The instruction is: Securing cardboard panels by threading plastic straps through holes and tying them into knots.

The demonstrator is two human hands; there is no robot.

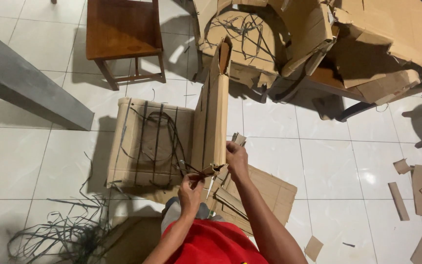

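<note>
A tall folded cardboard panel stands upright on the white tiled floor, laced with thin dark straps. My right hand grips the panel's lower right edge. My left hand pinches a dark strap near the panel's bottom corner. To the left lies a flat cardboard sheet threaded with the same dark straps. More flat cardboard pieces rest under my right forearm.
A wooden stool stands at the top left. A big heap of torn cardboard fills the top right. Loose dark straps tangle at the lower left. Cardboard scraps lie at the right. A grey beam crosses the left.
</note>
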